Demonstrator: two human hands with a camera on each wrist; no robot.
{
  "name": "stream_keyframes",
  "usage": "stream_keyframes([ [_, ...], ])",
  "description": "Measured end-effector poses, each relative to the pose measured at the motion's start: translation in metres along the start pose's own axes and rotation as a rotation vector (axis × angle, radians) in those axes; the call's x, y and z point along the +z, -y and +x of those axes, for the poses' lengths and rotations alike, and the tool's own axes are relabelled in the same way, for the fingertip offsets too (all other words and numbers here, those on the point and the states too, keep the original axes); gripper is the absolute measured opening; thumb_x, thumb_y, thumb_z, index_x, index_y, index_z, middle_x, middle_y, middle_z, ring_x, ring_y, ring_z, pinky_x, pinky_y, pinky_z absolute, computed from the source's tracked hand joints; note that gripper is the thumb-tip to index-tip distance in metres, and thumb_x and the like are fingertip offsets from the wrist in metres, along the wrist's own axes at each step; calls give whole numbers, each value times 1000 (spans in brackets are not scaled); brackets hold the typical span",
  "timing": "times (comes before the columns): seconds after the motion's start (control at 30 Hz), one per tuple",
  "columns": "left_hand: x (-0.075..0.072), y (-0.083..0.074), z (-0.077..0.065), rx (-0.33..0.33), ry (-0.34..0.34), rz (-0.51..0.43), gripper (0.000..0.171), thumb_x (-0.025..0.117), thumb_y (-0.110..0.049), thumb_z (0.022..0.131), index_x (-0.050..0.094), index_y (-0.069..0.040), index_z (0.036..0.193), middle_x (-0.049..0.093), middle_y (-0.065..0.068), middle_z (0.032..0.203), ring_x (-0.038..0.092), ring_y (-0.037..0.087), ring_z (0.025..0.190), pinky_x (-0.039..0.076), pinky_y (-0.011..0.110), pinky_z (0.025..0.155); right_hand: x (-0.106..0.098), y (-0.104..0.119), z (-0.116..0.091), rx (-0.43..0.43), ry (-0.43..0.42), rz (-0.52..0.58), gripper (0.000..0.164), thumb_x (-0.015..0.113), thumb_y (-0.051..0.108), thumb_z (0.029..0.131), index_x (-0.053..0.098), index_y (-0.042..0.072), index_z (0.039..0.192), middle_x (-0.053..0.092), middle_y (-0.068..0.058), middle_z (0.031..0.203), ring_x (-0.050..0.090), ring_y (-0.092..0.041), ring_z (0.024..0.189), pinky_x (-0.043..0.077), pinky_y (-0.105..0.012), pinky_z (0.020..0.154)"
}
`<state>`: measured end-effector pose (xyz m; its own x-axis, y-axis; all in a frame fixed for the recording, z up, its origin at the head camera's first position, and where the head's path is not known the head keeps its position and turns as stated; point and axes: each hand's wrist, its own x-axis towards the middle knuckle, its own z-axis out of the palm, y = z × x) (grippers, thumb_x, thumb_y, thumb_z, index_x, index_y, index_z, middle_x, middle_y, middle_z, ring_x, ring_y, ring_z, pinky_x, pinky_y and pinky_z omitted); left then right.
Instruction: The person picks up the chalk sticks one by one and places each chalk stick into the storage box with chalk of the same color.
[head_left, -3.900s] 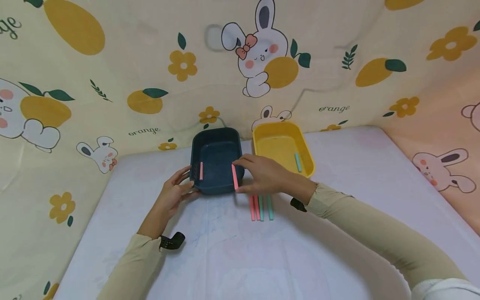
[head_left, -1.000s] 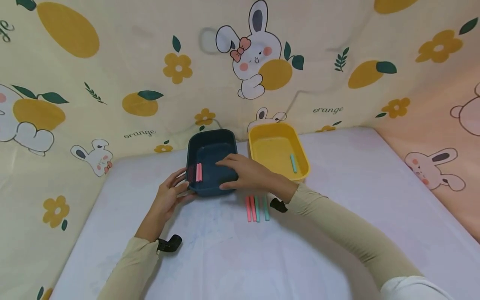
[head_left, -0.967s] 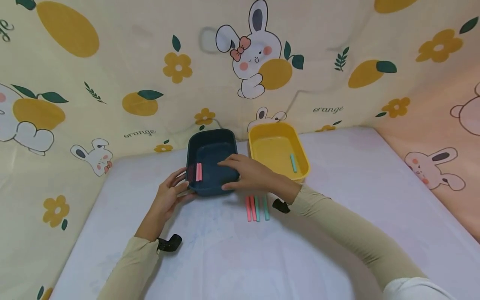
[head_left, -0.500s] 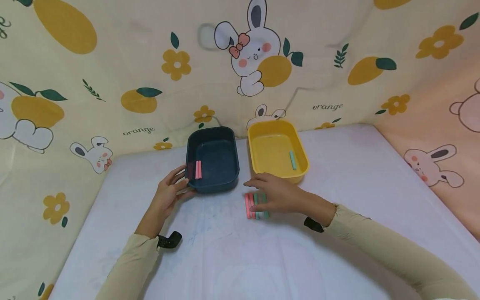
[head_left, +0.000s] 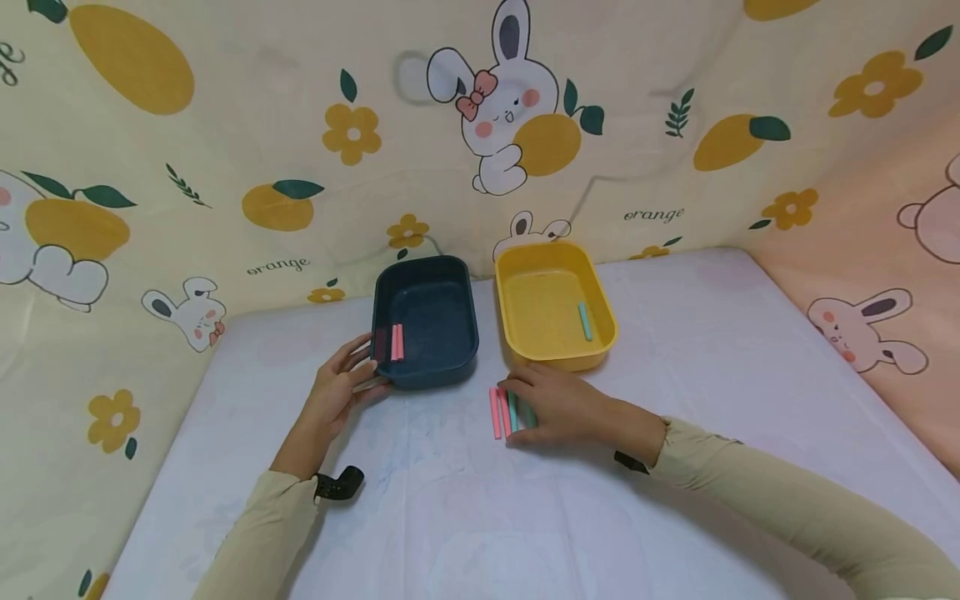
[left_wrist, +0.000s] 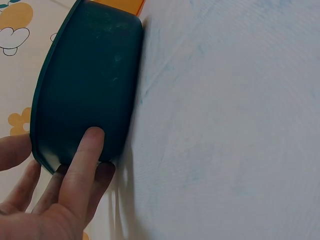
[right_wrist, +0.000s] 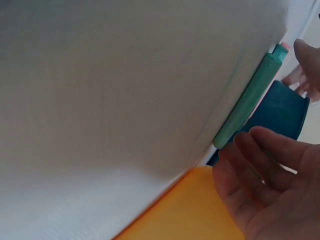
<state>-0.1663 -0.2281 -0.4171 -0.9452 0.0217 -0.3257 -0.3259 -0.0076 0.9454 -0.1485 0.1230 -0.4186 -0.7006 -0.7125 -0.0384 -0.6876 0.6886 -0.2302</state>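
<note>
My left hand (head_left: 335, 398) holds the near left corner of a dark blue container (head_left: 438, 375), its thumb on the front wall and its other fingers round the side, as the left wrist view shows. Two pink chalk sticks (head_left: 397, 342) lie inside it. My right hand (head_left: 562, 408) spreads over a row of chalk on the table, thumb at the near ends and fingertips at the far ends. Two pink sticks (head_left: 495, 414) show beside its fingers; two green sticks (right_wrist: 250, 100) lie partly under it. In the right wrist view a gap shows between thumb and chalk.
A yellow container (head_left: 558, 364) stands right of the dark blue one, with one green chalk stick (head_left: 585, 322) inside. Both stand near the patterned cloth backdrop (head_left: 420, 158). White cloth (head_left: 420, 508) covers the table.
Earlier my right hand held a pink chalk stick over the dark blue container; a second pink stick now lies in there. The hand has since moved right and down to the row.
</note>
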Motion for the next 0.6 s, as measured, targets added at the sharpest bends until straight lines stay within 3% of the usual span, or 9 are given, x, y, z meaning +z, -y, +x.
stream_keyframes([
  [0.37, 1, 1, 2, -12, -9, -9, 57, 49, -11, 103, 33, -29, 155, 30, 5, 163, 53, 29, 130, 58, 35, 94, 4, 1, 4, 46, 50, -67, 85, 64, 72, 81, 51, 15, 142, 54, -3, 141, 50, -23, 129, 42, -43, 113],
  [0.6, 1, 1, 3, -6, 1, -25, 57, 51, -10, 102, 35, -28, 154, 32, 7, 162, 57, 26, 124, 58, 36, 94, 8, 1, 4, 29, 20, -89, 81, 65, 69, 82, 53, 13, 139, 55, -4, 137, 51, -22, 124, 45, -41, 110],
])
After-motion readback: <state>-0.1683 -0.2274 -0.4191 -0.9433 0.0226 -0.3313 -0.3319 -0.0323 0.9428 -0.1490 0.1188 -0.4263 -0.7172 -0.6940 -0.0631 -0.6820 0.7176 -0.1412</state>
